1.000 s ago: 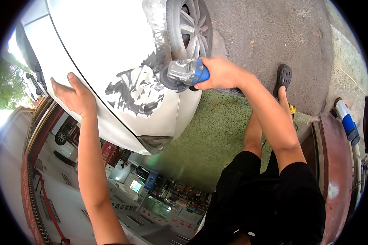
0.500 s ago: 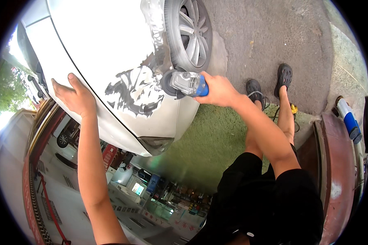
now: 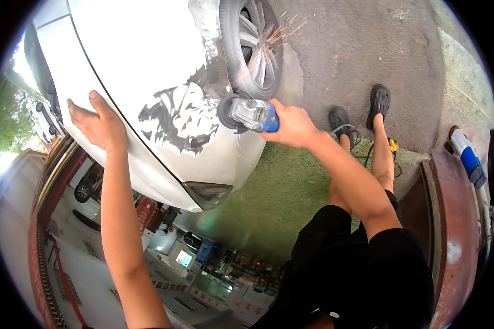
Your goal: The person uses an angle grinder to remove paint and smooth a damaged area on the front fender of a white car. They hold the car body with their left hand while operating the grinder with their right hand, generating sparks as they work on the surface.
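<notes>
My right hand [image 3: 291,125] is wrapped round the blue rear body of an angle grinder [image 3: 252,113]. Its dark disc meets the white car's panel [image 3: 164,49] beside the wheel arch, and orange sparks [image 3: 280,34] fly up across the wheel [image 3: 256,49]. Around the disc the paint is stripped to a ragged patch [image 3: 186,115] of shiny bare metal and dark grey. My left hand [image 3: 99,123] lies flat on the car beyond a dark panel seam, fingers stretched and thumb apart, holding nothing.
A car light [image 3: 207,192] sits at the panel's lower corner. A cord [image 3: 359,137] with a yellow piece [image 3: 393,145] lies by my dark clogs [image 3: 380,104]. On the right are a reddish-brown metal piece [image 3: 455,236] and a blue-and-white cylinder [image 3: 467,159]. A cluttered workshop opens below left.
Sparks now stream from the disc over the wheel; none showed before. The grinder has shifted very slightly on the panel. My left hand stays against the car.
</notes>
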`<control>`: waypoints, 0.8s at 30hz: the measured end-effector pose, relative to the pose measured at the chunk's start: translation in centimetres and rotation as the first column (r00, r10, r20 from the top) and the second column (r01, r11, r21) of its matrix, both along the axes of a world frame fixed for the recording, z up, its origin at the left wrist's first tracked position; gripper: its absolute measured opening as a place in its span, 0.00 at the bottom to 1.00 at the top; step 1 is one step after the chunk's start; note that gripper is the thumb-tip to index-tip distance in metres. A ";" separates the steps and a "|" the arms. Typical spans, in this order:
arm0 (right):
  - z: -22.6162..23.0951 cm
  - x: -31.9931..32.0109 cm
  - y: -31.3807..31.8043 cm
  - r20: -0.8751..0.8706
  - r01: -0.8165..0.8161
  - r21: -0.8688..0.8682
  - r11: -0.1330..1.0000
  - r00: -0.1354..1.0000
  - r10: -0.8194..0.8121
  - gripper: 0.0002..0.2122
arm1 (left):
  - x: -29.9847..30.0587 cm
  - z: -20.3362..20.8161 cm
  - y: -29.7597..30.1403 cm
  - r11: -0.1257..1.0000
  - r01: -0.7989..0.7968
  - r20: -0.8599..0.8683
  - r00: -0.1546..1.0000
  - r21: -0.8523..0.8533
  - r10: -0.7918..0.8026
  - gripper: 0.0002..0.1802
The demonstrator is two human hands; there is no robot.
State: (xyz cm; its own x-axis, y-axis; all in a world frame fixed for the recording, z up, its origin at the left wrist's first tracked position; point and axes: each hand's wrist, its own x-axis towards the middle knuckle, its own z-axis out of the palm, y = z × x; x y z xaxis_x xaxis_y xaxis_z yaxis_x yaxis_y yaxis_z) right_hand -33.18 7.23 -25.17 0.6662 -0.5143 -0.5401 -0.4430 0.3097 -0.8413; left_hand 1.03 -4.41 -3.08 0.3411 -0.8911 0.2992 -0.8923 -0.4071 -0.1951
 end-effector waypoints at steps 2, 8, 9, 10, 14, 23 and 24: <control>1.3 0.4 -1.6 0.022 -0.014 0.024 1.000 1.000 0.014 0.35 | -0.1 0.1 0.4 1.000 0.004 -0.005 1.000 0.009 -0.004 0.50; 1.3 0.6 0.4 0.006 -0.003 -0.066 0.998 1.000 0.004 0.35 | 0.0 0.1 0.4 1.000 -0.020 -0.001 1.000 0.011 0.020 0.52; 1.3 0.5 0.8 0.008 -0.005 -0.059 0.998 1.000 0.005 0.35 | -0.3 0.1 0.4 1.000 -0.028 -0.011 1.000 0.000 0.028 0.52; 1.3 0.5 1.1 0.010 -0.006 -0.053 0.999 1.000 0.007 0.35 | -0.3 0.1 0.3 1.000 -0.015 -0.009 1.000 -0.002 0.015 0.52; 2.6 1.5 0.0 0.016 0.075 -0.044 0.996 0.997 -0.074 0.37 | -0.3 0.0 0.1 1.000 -0.001 -0.006 1.000 -0.011 0.001 0.50; 3.3 1.5 2.3 0.003 0.067 0.071 0.995 0.998 -0.067 0.37 | -0.2 0.3 0.2 0.999 -0.033 0.009 0.999 0.001 0.033 0.50; 3.7 1.8 2.2 0.003 0.097 0.099 0.990 0.995 -0.097 0.38 | -0.2 0.3 0.2 1.000 -0.025 0.006 1.000 0.000 0.025 0.50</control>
State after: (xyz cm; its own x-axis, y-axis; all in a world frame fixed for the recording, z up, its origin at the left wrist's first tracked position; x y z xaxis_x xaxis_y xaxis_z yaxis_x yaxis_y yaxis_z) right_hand -31.38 9.39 -21.52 0.6200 -0.5211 -0.5866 -0.4006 0.4326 -0.8077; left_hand 0.87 -4.21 -2.80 0.3612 -0.8823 0.3017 -0.8806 -0.4291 -0.2008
